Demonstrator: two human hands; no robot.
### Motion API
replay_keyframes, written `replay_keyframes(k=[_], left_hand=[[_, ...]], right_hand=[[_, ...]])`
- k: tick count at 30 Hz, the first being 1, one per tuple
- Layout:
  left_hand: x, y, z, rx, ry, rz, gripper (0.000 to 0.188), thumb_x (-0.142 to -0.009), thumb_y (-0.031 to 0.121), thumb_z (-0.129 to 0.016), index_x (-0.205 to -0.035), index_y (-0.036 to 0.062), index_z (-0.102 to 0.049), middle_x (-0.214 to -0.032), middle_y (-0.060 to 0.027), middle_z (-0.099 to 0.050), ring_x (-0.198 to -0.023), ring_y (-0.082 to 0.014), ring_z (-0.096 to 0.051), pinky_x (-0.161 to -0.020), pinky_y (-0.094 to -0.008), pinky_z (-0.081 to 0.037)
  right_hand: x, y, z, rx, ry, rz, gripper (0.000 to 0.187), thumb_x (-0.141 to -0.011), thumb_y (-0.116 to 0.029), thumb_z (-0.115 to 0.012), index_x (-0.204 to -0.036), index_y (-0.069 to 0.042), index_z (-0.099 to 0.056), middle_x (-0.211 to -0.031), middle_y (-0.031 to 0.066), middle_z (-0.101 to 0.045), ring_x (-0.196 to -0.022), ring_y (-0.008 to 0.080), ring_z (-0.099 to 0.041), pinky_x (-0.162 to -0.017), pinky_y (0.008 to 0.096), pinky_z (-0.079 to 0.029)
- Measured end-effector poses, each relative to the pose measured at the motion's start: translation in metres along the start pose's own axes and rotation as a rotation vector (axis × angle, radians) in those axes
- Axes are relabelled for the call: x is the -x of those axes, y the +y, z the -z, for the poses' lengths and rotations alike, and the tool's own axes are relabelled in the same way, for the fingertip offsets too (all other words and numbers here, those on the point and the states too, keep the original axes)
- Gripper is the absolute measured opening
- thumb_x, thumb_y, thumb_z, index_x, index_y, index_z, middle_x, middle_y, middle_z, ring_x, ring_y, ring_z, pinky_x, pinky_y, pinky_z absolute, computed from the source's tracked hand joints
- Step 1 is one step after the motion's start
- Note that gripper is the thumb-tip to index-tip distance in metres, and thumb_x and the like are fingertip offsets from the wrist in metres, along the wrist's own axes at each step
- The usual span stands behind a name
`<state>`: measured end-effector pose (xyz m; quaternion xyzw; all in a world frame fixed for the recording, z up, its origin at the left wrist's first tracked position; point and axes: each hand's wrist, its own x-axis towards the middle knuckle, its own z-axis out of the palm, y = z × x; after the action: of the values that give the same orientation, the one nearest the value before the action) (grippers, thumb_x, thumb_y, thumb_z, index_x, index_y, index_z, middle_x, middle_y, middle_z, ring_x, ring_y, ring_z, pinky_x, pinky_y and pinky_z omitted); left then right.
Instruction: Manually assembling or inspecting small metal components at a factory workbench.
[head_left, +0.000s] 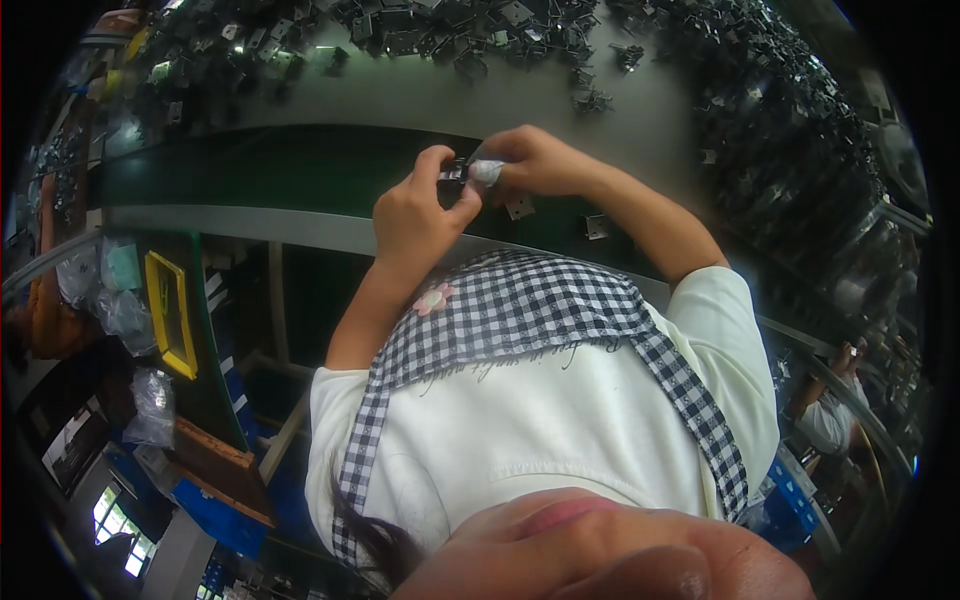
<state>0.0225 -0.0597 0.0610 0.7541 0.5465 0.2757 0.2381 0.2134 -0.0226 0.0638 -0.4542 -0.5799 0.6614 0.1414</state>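
My left hand [410, 212] pinches a small shiny metal part [454, 172] between thumb and forefinger, just above the green belt. From the other side my right hand [535, 163] closes on the same part, its fingers meeting the left thumb. White wrapping [487, 172] covers a fingertip of the right hand. Part of the metal piece is hidden by the fingers, so its full shape does not show. Below the right hand lies a flat metal plate with holes [519, 207], and a similar metal plate [596, 227] rests further right near the edge.
Heaps of dark metal parts [440, 35] spread along the far side and down the right [770, 130]. A pale metal rail [300, 226] borders the green surface [250, 165]. At left stand a yellow frame [172, 315] and plastic bags [150, 408]. Another person [838, 410] sits at far right.
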Motion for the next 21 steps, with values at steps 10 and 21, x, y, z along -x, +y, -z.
replay_keyframes(k=[10, 21], left_hand=[[-0.020, -0.009, 0.006, -0.221, -0.129, -0.014, 0.037, -0.081, 0.036, -0.064, -0.101, 0.0050, -0.059, -0.088, -0.0118, -0.065, -0.074, -0.0249, -0.065, -0.057, -0.0308, -0.050], [-0.019, -0.005, 0.017, 0.523, -0.084, -0.077, 0.028, -0.071, 0.006, -0.074, -0.098, 0.0015, -0.064, -0.095, -0.0077, -0.062, -0.080, -0.0139, -0.061, -0.067, -0.0229, -0.050]], right_hand=[[0.001, -0.021, 0.071, 0.813, 0.692, -0.028, 0.024, -0.077, -0.021, -0.064, -0.096, -0.007, -0.061, -0.085, 0.0082, -0.064, -0.075, 0.0212, -0.062, -0.068, 0.0324, -0.048], [0.028, 0.000, 0.005, 0.394, 0.505, 0.563, 0.038, -0.068, -0.026, -0.077, -0.094, -0.005, -0.058, -0.084, 0.0052, -0.057, -0.070, 0.0136, -0.055, -0.058, 0.0256, -0.046]])
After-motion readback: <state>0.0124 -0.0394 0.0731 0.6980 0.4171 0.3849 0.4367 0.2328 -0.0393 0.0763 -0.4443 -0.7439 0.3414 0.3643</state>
